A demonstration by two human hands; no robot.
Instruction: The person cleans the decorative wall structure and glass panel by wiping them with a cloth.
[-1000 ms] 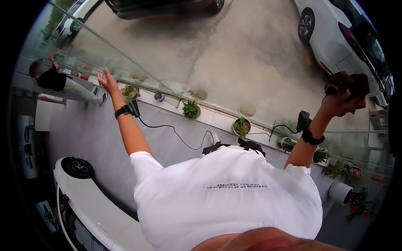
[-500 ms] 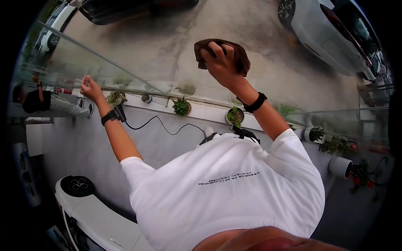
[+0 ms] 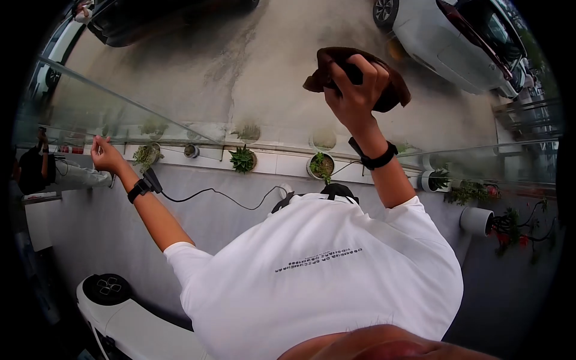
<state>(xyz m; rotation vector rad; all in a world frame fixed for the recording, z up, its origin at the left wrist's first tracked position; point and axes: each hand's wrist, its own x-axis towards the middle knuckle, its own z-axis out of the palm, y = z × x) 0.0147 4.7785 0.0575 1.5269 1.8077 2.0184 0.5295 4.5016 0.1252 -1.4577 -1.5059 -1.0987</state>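
Observation:
My right hand [image 3: 360, 90] is raised and closed on a brown cloth [image 3: 393, 90], bunched and folded under the fingers. The cloth lies against or just in front of a glass pane [image 3: 270, 96]; contact cannot be told for sure. My left hand [image 3: 107, 155] is lifted at the far left, fingers curled together, with nothing visible in them. A black wrist strap [image 3: 141, 189] on the left arm carries a small device with a cable [image 3: 210, 191] running to my waist. Another black strap [image 3: 381, 157] circles the right wrist.
Potted plants [image 3: 242, 159] line a white ledge [image 3: 288, 163] at the glass foot, with more pots [image 3: 477, 222] at right. Beyond the glass are a silver car [image 3: 438, 42] and a dark car [image 3: 150, 18]. A white car [image 3: 138, 318] stands behind me. Another person [image 3: 36, 171] is at far left.
My right hand has moved to the right with the cloth, which now looks more crumpled. The left hand appears lower and further left, as the whole view has shifted.

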